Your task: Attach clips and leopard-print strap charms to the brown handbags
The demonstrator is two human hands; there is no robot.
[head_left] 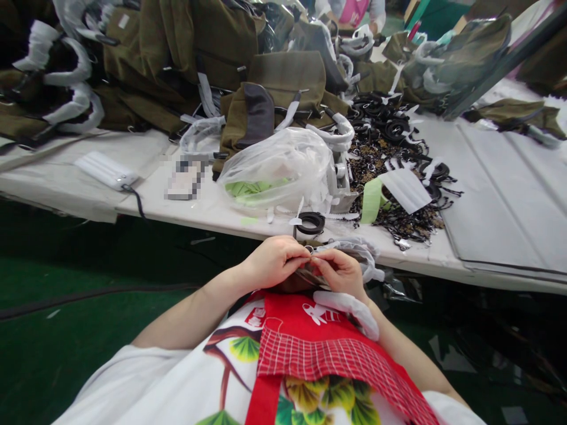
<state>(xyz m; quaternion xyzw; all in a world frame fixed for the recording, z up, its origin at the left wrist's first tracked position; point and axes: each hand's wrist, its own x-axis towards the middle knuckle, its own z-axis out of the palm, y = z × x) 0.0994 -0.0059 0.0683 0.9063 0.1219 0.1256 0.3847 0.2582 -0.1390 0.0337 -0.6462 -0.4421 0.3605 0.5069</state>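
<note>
My left hand (278, 260) and my right hand (340, 268) meet fingertip to fingertip above my lap, both closed in a pinch. A small metal ring (309, 249) shows at the left fingertips. What the right fingers pinch beside it is too small to make out. Under the hands lies an olive-brown bag (297, 283), mostly hidden by them. One of its handles, wrapped in white film (361, 251), curves up behind my right hand; another wrapped handle (349, 310) rests on my red apron (301, 342). Just beyond, a coiled black strap (310, 223) lies at the table edge.
On the white table (217, 221) are a clear plastic bag (283, 162) with green pieces, a phone (185, 178), a white power strip (106, 170) and a heap of black straps and chains (390, 147). Olive bags (172, 53) pile behind. A person (352, 12) stands opposite.
</note>
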